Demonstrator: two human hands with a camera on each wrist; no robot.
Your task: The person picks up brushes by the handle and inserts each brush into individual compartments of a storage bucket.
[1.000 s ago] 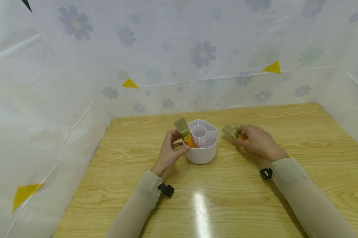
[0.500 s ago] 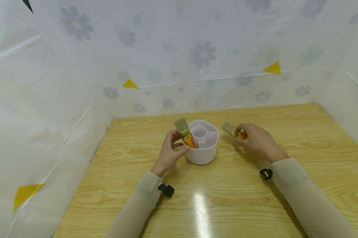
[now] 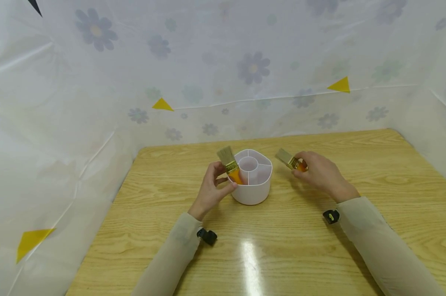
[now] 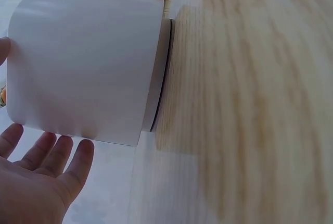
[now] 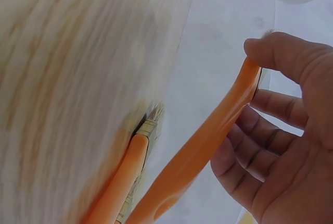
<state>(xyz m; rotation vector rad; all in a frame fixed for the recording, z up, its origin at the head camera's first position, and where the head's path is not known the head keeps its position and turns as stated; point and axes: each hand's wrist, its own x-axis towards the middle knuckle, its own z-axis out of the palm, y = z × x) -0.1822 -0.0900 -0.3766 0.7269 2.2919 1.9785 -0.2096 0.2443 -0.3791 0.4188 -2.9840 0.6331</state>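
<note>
A white divided organizer (image 3: 250,194), with a round middle cup and compartments around it, stands on the table. One paintbrush (image 3: 235,176) leans in its left compartment, bristles up. Around the organizer's left side, my left hand (image 3: 210,189) holds it, thumb near the front rim and fingertips against the wall in the left wrist view. To the right of it, my right hand (image 3: 321,172) pinches another paintbrush (image 5: 203,135) by its orange handle between thumb and fingers, bristles pointing left towards the organizer. Beneath that hand, a further paintbrush (image 5: 127,174) lies on the table; the head view hides it.
The wood-grain table (image 3: 282,246) reaches back to a pale flowered plastic sheet (image 3: 208,61), which also rises at both sides. Yellow triangular pieces (image 3: 163,104) mark the sheet.
My right hand has risen slightly with its paintbrush. Bristles of another brush, seen beside that hand a second ago, are hidden now in the head view. The left hand and organizer stay put.
</note>
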